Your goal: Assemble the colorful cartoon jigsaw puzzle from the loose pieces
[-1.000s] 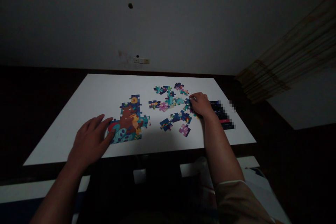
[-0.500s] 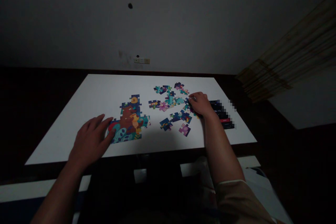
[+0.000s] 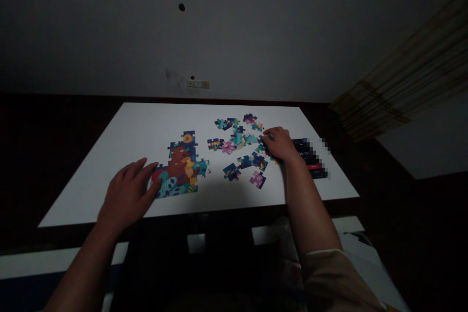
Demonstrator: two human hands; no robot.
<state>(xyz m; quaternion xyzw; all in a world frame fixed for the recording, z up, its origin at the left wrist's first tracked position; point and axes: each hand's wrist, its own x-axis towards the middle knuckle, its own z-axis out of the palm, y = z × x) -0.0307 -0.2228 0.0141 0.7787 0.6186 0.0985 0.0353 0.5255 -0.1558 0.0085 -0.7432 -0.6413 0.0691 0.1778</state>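
Note:
A partly joined colourful jigsaw [image 3: 182,165] with a brown bear lies on the white table [image 3: 139,126]. My left hand [image 3: 127,192] rests flat beside its left edge, fingers spread, thumb touching the puzzle's lower left corner. Several loose pieces [image 3: 239,148] are scattered to the right of it. My right hand [image 3: 280,144] lies curled at the right end of that scatter, fingertips pressed onto a piece there; whether it grips one is hidden.
A dark, blurred-out flat object [image 3: 310,158] lies just right of my right hand near the table's right edge. A wall with a socket plate [image 3: 197,84] stands behind the table. A bamboo blind [image 3: 402,87] hangs at the right.
Almost nothing differs; the view has shifted slightly and both hands stay where they were on the table.

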